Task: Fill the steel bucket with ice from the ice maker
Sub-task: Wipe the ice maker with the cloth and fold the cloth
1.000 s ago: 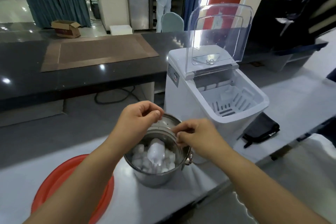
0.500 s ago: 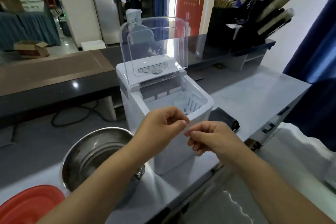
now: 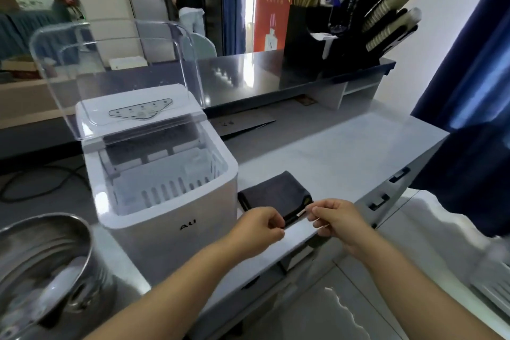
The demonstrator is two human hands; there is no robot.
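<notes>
The view has swung right from a second ago. The hands have left the bucket (image 3: 92, 268), which now sits at the lower left on the counter (image 3: 345, 146) with ice (image 3: 62, 277) in it. They have moved past the ice maker (image 3: 171, 218), whose lid (image 3: 116, 63) stands raised. The left hand (image 3: 259, 226) and right hand (image 3: 338, 218) now hover at the near edge of a folded dark cloth (image 3: 276, 193). Both have fingers curled toward the thumb, and I cannot tell if they pinch the cloth. Filling looks finished, with wiping likely next.
</notes>
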